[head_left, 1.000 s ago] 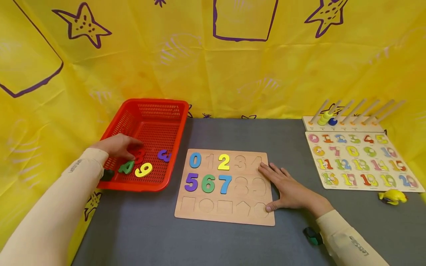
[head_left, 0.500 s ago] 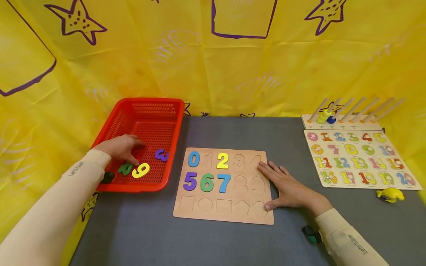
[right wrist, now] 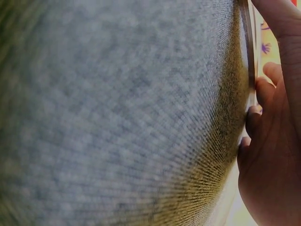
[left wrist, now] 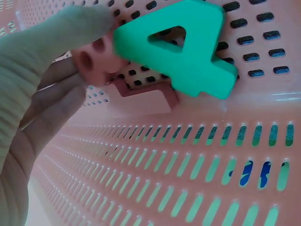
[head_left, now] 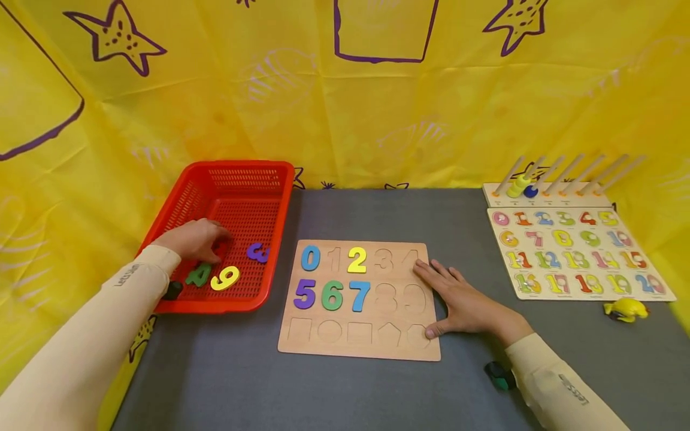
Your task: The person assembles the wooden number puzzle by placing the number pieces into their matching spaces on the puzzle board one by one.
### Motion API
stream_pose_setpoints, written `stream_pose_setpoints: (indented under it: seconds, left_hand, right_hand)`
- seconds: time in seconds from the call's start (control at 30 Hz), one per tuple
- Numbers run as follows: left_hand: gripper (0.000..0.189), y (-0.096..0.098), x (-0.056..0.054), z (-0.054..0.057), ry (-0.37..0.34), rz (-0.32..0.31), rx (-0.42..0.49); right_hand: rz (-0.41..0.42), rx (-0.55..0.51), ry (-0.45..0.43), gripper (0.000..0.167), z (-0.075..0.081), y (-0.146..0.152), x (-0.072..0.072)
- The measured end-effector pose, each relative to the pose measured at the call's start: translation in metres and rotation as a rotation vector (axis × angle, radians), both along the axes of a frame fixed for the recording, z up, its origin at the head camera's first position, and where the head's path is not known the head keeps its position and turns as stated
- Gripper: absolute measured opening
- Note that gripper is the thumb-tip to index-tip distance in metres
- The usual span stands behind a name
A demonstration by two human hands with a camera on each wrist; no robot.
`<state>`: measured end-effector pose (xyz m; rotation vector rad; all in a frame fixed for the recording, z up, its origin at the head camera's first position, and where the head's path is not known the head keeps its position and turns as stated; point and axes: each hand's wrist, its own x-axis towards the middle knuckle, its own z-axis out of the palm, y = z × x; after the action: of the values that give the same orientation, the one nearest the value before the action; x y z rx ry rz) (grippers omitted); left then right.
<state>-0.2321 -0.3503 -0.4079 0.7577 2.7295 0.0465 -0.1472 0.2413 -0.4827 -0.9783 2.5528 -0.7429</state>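
My left hand (head_left: 194,238) reaches down into the red basket (head_left: 277,239). In the left wrist view its thumb and fingers pinch a red number 8 (left wrist: 101,61). A green number 4 (left wrist: 204,56) lies right beside the thumb, with another red piece (left wrist: 146,100) below it. A yellow number 9 (head_left: 218,284) and a purple number 3 (head_left: 256,252) also lie in the basket. My right hand (head_left: 463,302) rests with extended fingers on the right edge of the wooden puzzle board (head_left: 345,352). Blue 0, yellow 2, purple 5, green 6 and blue 7 sit in its recesses.
On the right, a second number board (head_left: 579,294) carries colourful numerals, with a pegged counting rack (head_left: 552,194) behind it. A yellow toy (head_left: 626,309) lies near its front corner. Yellow patterned cloth (head_left: 350,120) hangs behind the grey table (head_left: 334,395).
My left hand stays in the basket, its fingers shifting slightly around the red piece. The view drifts a little; my right hand keeps its place on the board.
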Motion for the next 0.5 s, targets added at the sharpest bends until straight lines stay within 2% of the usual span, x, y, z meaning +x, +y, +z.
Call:
stream_pose_setpoints:
  seconds: [0.13,0.27,0.5]
  left_hand:
    - [0.037,0.000,-0.003,-0.005,0.051,-0.004,0.016]
    - [0.041,0.001,-0.006,-0.009,0.080,0.014,0.012]
    - [0.056,0.002,-0.009,-0.012,0.049,0.052,0.046]
  right_hand:
    - [-0.001,0.003,-0.003,0.130,0.000,0.000,0.000]
    - [0.001,0.001,0.005,0.131,-0.002,0.000,0.000]
    - [-0.004,-0.005,0.009,0.131,-0.003,0.001,0.001]
